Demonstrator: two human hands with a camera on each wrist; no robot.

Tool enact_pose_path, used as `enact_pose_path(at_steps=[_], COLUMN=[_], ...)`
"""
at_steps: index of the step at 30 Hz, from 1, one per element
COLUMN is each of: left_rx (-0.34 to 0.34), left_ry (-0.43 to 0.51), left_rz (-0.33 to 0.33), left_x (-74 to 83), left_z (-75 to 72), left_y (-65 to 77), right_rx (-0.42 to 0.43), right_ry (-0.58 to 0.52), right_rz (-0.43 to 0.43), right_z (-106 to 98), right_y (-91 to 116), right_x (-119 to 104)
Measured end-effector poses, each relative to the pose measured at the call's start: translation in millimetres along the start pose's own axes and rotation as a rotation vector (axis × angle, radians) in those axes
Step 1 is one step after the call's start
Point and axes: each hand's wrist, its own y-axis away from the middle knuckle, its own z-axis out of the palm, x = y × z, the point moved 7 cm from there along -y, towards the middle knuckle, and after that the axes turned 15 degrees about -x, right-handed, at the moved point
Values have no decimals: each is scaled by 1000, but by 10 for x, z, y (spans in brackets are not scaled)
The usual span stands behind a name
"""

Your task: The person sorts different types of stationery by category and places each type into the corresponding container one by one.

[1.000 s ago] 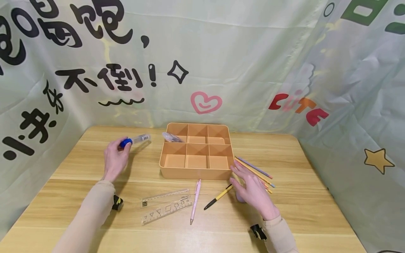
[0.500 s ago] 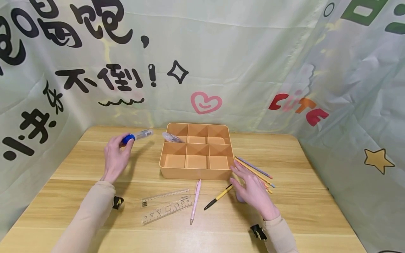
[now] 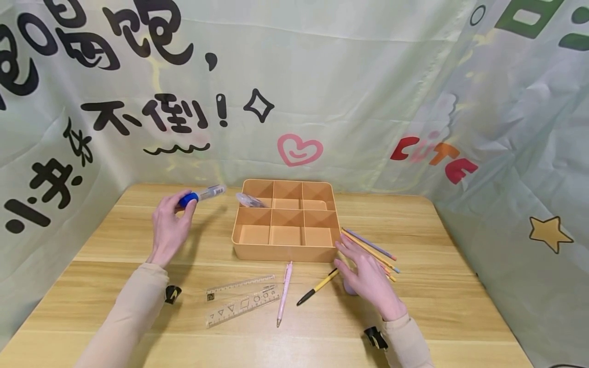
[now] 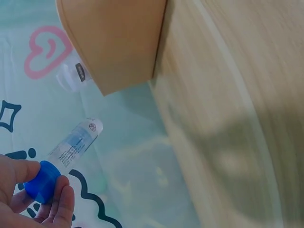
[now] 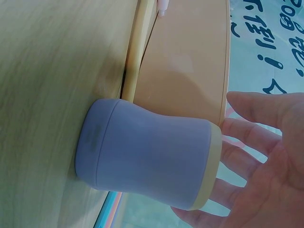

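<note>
My left hand (image 3: 169,230) holds a clear, labelled tube with a blue cap (image 4: 43,182), the cap pinched between thumb and fingers. The tube's clear end (image 3: 212,192) points right, raised over the table left of the tan compartment box (image 3: 285,252). My right hand (image 3: 365,276) is spread at the box's front right corner, its fingers extended around the cream top of a waisted lavender container (image 5: 152,152). In the head view the hand hides most of that container. A plastic-wrapped item (image 3: 250,200) lies in the box's back left compartment, its end over the rim.
Several pencils (image 3: 372,250) lie right of the box, partly under the right hand. A yellow-and-black pen (image 3: 317,288), a pink pen (image 3: 285,294) and two clear rulers (image 3: 241,304) lie in front. A printed cloth (image 3: 359,102) hangs behind the table.
My left hand has lifted the blue-capped tube slightly, and its clear end has moved up and a little right. My right hand has stayed still.
</note>
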Motion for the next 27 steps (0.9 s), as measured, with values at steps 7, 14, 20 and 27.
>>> enact_pose_path(at_steps=[7,14,20,27], left_rx=[20,33,35,29], left_ry=[3,3,5,0], left_rz=[30,70,118,159], left_x=[126,239,364,482], left_z=[4,14,29,46], left_y=[-9,-18,-25,-15], right_rx=[1,6,6,-9], right_ry=[1,3,1,1], right_rz=[-1,-1,0,12], right_z=[-4,-4,1,4], right_y=[0,3,1,1], right_x=[5,1,5,7])
